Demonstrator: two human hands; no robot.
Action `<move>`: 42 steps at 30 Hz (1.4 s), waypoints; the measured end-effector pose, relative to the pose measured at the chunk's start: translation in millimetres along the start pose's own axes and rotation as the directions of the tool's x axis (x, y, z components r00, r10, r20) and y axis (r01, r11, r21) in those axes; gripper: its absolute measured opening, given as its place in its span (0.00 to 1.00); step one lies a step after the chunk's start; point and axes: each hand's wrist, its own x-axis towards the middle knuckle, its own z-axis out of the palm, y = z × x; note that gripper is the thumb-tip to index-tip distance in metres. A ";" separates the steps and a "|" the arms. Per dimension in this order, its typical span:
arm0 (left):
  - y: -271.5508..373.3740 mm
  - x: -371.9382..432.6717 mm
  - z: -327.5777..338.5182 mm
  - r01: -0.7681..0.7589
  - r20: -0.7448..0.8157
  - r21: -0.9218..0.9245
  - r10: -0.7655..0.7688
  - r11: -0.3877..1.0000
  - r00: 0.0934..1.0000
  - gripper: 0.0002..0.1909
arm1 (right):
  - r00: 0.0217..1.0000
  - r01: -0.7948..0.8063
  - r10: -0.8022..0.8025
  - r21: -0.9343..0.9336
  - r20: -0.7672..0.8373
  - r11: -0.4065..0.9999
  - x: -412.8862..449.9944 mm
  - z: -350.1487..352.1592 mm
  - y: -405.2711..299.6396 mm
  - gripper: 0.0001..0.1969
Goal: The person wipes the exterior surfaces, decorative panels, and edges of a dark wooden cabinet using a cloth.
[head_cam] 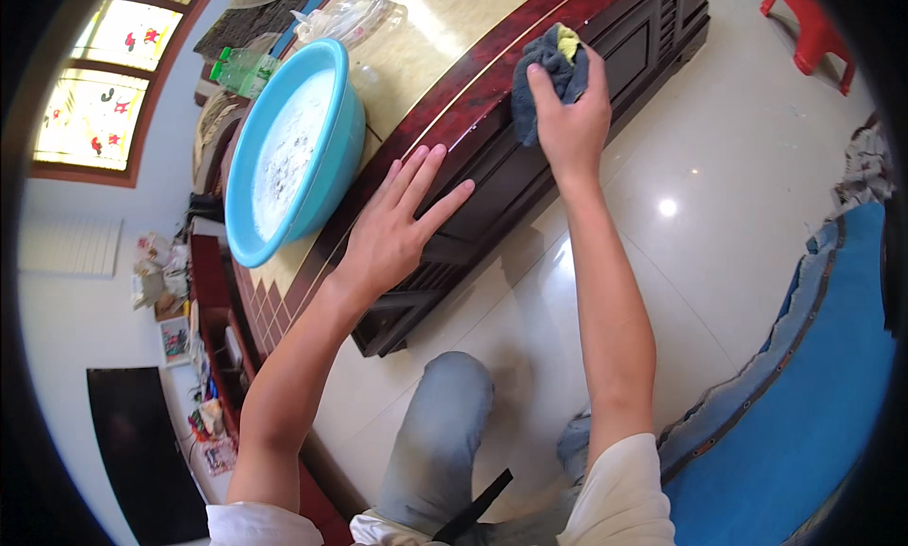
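My right hand [578, 113] grips a bunched dark grey cloth [528, 109] with a yellow patch at its top. The cloth lies against the edge of a low table [461, 113] with a dark red glossy border and dark wooden panelled sides. My left hand [397, 219] rests on the table's near edge, palm down, fingers spread, holding nothing. Close to its left stands a light blue plastic basin [347, 141] on the tabletop. White suds [291, 156] cover the water in the basin, with small dark specks among them.
Behind the basin are a plastic bottle with a green cap [245, 70] and a clear plastic bag [347, 17]. A red plastic stool [809, 28] stands on the tiled floor [681, 262] at upper right. Blue-covered furniture [794, 418] with a frayed edge fills the lower right.
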 end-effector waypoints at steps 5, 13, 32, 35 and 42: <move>3.5 2.9 -2.5 0.018 0.091 -0.008 -0.017 1.000 0.996 0.44 | 0.977 -0.214 0.206 0.296 0.058 0.931 -4.3 -13.2 -1.4 0.25; 20.5 1.3 -4.8 0.086 -0.035 -0.127 -0.092 0.988 0.995 0.42 | 0.992 -0.111 0.105 -0.088 -0.069 0.990 29.3 -14.0 6.1 0.26; 151.4 -36.0 172.8 0.124 -0.006 -0.801 -0.215 0.586 0.977 0.20 | 0.935 0.257 -0.232 -0.060 0.270 0.965 -104.1 -6.7 -18.0 0.21; 134.5 -58.9 186.0 0.300 0.167 -0.711 -0.262 0.636 0.951 0.19 | 0.780 0.442 -0.402 0.033 0.479 0.896 -145.1 7.8 -43.1 0.27; 150.6 -65.6 205.5 0.274 0.213 -0.946 -0.302 0.174 0.929 0.23 | 0.152 0.766 -0.705 0.368 0.693 0.527 -203.2 19.3 -38.0 0.13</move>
